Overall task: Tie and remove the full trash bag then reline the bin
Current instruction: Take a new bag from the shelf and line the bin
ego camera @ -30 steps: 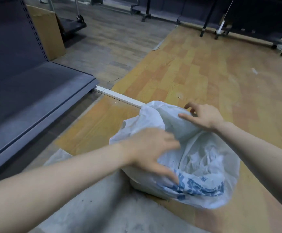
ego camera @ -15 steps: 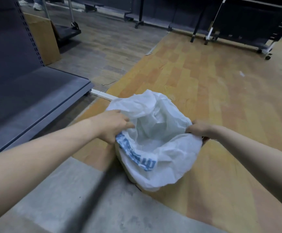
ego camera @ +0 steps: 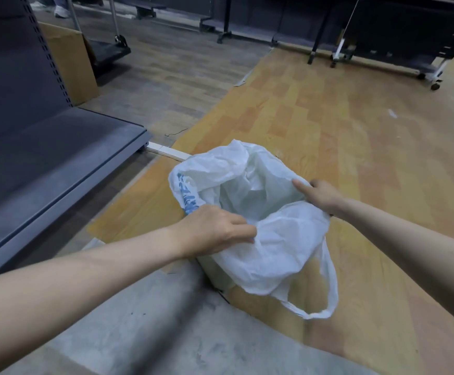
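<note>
We judged relining nearly done: our left hand and right hand gripped the white plastic bag, spreading its mouth over the bin.

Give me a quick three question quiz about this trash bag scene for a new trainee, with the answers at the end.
1. True or false: the white bag is knotted shut.
2. Which hand grips the bag's rim beside the blue print?
3. The loose handle loop hangs: A) at the side near the camera, B) over the gray shelf.

Key: 1. False, its mouth is open. 2. The left hand; the right hand holds the opposite rim. 3. A.
</note>
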Demonstrator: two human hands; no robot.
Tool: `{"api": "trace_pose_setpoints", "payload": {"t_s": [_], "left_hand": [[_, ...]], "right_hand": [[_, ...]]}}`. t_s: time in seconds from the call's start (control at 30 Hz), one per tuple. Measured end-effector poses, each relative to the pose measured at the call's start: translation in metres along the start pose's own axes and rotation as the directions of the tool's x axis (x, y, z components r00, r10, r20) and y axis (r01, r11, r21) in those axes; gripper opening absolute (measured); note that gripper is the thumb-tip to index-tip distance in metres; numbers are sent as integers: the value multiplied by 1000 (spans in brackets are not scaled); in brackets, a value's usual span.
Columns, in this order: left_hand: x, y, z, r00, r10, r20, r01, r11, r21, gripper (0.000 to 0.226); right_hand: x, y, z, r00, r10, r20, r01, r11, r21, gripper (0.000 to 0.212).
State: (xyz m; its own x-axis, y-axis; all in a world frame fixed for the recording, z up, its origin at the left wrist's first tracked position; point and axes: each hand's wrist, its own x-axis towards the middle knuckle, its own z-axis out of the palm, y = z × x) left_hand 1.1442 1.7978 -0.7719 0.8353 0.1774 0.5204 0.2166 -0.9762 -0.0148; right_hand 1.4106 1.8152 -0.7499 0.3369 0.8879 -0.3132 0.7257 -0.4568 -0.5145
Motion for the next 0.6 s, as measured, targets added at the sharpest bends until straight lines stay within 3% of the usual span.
{"api": "trace_pose_setpoints", "payload": {"t_s": [0.1, 0.17, 0.27, 0.37, 0.5, 0.6], "left_hand": [[7, 2, 1, 955, -297, -11, 292, 945, -148, 10], [11, 4, 1, 924, -381, 13, 372, 895, -246, 20], [16, 9, 0, 929, -362, 81, 369, 880, -298, 19], [20, 15, 1, 917, -352, 190, 396, 864, -311, 20], [33, 18, 10, 802, -344, 488, 504, 828, -244, 20], [39, 15, 7, 818, -329, 472, 511, 792, -333, 23]], "right_hand": [[7, 3, 3, 980, -47, -191, 46, 999, -9, 48], [11, 4, 4, 978, -31, -206, 42, 998, 49, 39], [16, 6, 4, 991, -39, -127, 57, 988, 146, 39], [13, 10, 5, 999, -45, -18, 47, 991, 124, 50], [11, 18, 7, 996, -56, 62, 50, 993, 106, 49], [12, 21, 9, 997, -61, 44, 54, 988, 144, 42]]}}
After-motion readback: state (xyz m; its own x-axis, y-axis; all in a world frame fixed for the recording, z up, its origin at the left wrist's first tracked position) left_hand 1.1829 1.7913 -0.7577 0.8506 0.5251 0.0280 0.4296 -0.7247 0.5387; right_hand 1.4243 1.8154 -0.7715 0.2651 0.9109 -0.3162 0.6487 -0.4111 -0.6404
